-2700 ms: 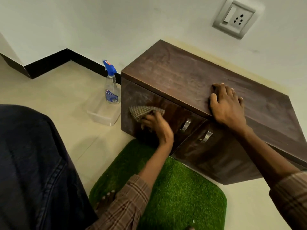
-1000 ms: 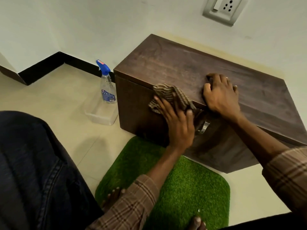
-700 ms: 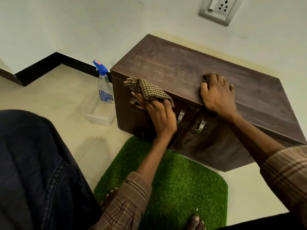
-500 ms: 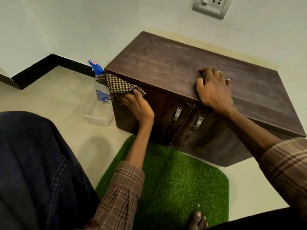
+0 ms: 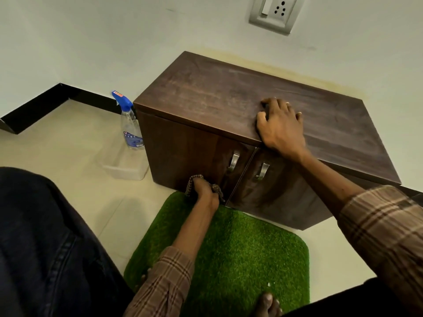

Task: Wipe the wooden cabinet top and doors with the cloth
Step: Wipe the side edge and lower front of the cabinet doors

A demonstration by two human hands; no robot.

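the cloth (image 5: 191, 184) is bunched in the left hand (image 5: 204, 191) and pressed against the bottom edge of the left door (image 5: 185, 154), just above the green mat (image 5: 231, 248); only checked folds can be seen on either side of the curled fingers, so the cloth is judged to be gripped rather than merely pushed, which lets pressure be put on the low strip of the door. the right hand (image 5: 280, 126) is laid on the front edge of the cabinet top (image 5: 217, 97), fingers spread and slightly bent with nothing held in it, and it appears to be placed there so that the body is braced and the cabinet (image 5: 297, 202) is kept steady while the reach is made downward. the two metal handles (image 5: 233, 161) sit side by side at the seam of the doors, apart from the cloth. a spray bottle (image 5: 131, 126) is stood in a clear tray (image 5: 123, 167) on the floor just beside the left end of the cabinet, probably kept within reach and out of the wiping path. the right door (image 5: 281, 195) is not being touched by the cloth, and whether it has been wiped cannot be told.
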